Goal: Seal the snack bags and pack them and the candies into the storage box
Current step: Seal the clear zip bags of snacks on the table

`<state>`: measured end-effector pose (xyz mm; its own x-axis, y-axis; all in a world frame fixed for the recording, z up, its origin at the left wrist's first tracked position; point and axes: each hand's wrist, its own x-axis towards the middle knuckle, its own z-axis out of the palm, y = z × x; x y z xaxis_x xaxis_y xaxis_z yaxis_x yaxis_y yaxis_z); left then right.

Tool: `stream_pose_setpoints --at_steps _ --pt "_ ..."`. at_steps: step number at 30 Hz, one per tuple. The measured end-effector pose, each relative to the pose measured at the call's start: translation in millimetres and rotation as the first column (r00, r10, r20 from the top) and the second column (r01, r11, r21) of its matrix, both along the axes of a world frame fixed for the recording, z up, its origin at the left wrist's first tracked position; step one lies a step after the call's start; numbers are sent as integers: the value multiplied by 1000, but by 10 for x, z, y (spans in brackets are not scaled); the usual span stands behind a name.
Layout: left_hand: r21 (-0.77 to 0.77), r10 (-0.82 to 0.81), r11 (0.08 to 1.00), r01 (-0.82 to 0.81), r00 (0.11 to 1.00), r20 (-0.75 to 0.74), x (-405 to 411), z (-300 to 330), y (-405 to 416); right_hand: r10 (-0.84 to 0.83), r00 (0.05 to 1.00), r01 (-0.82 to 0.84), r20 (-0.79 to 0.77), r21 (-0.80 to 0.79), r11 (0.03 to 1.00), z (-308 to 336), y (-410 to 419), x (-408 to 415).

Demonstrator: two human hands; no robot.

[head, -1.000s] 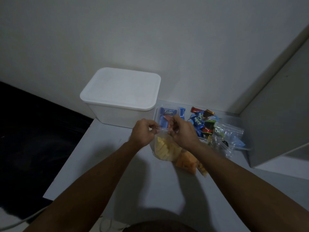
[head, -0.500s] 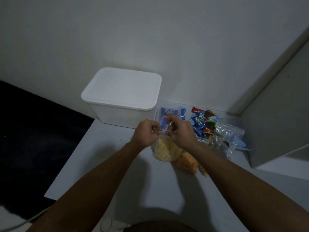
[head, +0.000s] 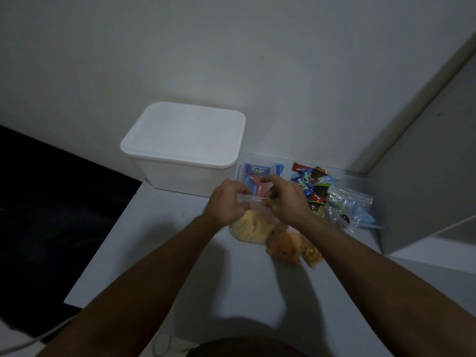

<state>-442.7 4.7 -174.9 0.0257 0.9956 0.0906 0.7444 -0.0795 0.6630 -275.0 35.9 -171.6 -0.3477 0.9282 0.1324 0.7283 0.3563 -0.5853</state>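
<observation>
A clear snack bag of pale yellow chips [head: 251, 229] stands on the white table [head: 180, 266]. My left hand [head: 228, 203] pinches the left end of its top strip, and my right hand [head: 284, 199] pinches the right end. Beside it lie an orange snack bag [head: 284, 244] and a bag of small yellow pieces [head: 313, 252]. Wrapped candies [head: 313, 185] in blue, red and black are piled behind my right hand. The white storage box [head: 184, 148] stands at the back left with its lid on.
A small clear tub with blue Kalpa wrappers [head: 255, 171] sits between the box and my hands. Crumpled clear zip bags [head: 347, 208] lie at the far right against a grey cabinet side [head: 425, 176]. The table's left edge drops to dark floor.
My hands stay on the bag's top strip; they have drawn slightly closer together along it. The bag has barely moved.
</observation>
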Motion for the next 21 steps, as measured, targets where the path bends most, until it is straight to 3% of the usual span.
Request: stream_pose_setpoints --at_steps 5,11,15,21 --pt "60 67 996 -65 997 -23 42 29 -1 16 1000 -16 -17 -21 1000 -7 2 -13" --pt "-64 105 993 -102 993 55 -63 2 32 31 997 -30 77 -9 1000 -24 18 72" --pt "-67 54 996 -58 997 -55 -69 33 26 8 998 -9 60 13 1000 -43 17 83" --pt "110 -10 993 38 969 -247 23 18 32 27 1000 -27 13 -17 1000 -56 13 1"
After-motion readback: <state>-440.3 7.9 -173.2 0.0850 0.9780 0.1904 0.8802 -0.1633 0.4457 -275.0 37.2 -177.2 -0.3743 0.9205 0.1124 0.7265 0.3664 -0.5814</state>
